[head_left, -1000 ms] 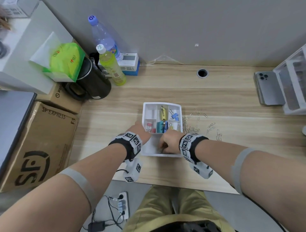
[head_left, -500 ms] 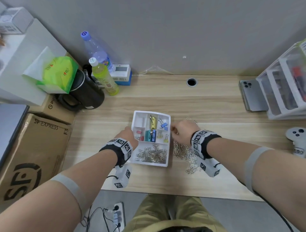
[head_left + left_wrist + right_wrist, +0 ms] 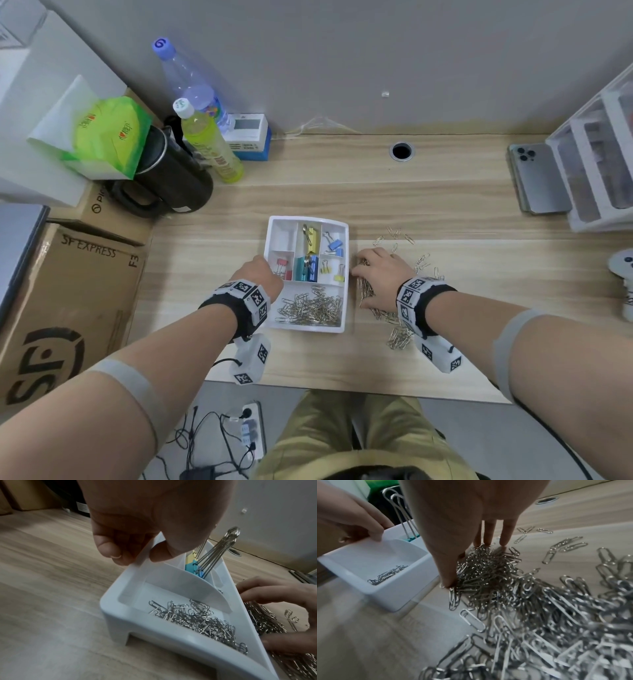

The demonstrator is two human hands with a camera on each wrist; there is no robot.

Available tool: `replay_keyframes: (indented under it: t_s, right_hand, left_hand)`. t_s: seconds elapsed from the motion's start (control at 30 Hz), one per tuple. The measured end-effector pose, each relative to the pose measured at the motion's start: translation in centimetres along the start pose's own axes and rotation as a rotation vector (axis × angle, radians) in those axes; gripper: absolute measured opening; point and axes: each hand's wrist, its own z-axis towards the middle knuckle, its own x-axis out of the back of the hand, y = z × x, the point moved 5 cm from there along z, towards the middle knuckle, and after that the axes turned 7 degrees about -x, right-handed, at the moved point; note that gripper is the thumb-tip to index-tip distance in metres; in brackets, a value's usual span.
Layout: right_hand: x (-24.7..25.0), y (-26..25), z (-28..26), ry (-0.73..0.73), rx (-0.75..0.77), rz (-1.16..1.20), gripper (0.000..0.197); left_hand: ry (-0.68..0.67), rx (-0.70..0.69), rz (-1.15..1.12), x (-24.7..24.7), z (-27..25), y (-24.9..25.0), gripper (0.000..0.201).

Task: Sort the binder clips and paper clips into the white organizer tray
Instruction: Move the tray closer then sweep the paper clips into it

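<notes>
The white organizer tray (image 3: 307, 329) (image 3: 120, 615) (image 3: 393, 595) sits mid-desk. Its small compartments hold red (image 3: 282, 265), yellow (image 3: 313, 236), teal-and-blue (image 3: 306, 269) and small blue (image 3: 335, 245) binder clips. Silver paper clips (image 3: 310, 308) fill the wide front compartment. My left hand (image 3: 260, 274) (image 3: 135, 555) pinches the tray's left rim between thumb and fingers. A heap of loose paper clips (image 3: 399, 337) (image 3: 488, 574) lies right of the tray. My right hand (image 3: 359, 281) (image 3: 469, 563) spans the heap, fingertips (image 3: 503, 540) and thumb touching down on either side of it.
A black kettle (image 3: 164, 185), two bottles (image 3: 209, 150) and a cardboard box (image 3: 68, 291) crowd the left. A phone (image 3: 537, 178), a white drawer unit (image 3: 596, 164) and a game controller (image 3: 623, 267) stand at the right. A cable hole (image 3: 401, 150) is at the back.
My right hand left the tray's front compartment and moved right onto the loose heap. The paper clips it had covered now show in that compartment. The left hand stayed on the rim.
</notes>
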Motion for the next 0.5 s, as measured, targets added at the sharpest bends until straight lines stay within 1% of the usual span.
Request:
replay_keyframes:
  t_s: [0.07, 0.1, 0.2, 0.27, 0.37, 0.4, 0.43, 0.5]
  right_hand:
    - [0.2, 0.2, -0.1, 0.014, 0.032, 0.019, 0.035]
    - [0.3, 0.5, -0.3, 0.01, 0.042, 0.021, 0.027]
    - [0.8, 1.2, -0.6, -0.015, 0.043, -0.013, 0.018]
    - [1.1, 1.4, -0.7, -0.012, 0.046, -0.017, 0.022]
    - [0.9, 0.5, -0.7, -0.026, 0.103, 0.01, 0.042]
    - [0.7, 0.0, -0.8, -0.045, 0.135, 0.021, 0.045]
    - [0.5, -0.6, -1.0, -0.059, 0.166, 0.024, 0.044]
    - [0.2, -1.4, -1.2, -0.063, 0.219, 0.008, 0.034]
  left_hand:
    - [-0.01, 0.0, -0.006, 0.0, 0.0, 0.1, 0.03]
    - [-0.017, 0.0, -0.007, 0.1, -0.1, 0.2, 0.03]
    - [-0.031, 0.002, -0.012, 0.2, -0.1, 0.4, 0.032]
    - [-0.036, -0.002, -0.012, 0.3, -0.1, 0.4, 0.032]
    - [-0.052, -0.006, -0.018, 0.5, -0.2, 0.5, 0.029]
    - [-0.053, -0.007, -0.018, 0.5, -0.2, 0.5, 0.029]
    - [-0.056, -0.005, -0.019, 0.6, -0.3, 0.5, 0.027]
    - [-0.056, -0.004, -0.022, 0.6, -0.3, 0.6, 0.025]
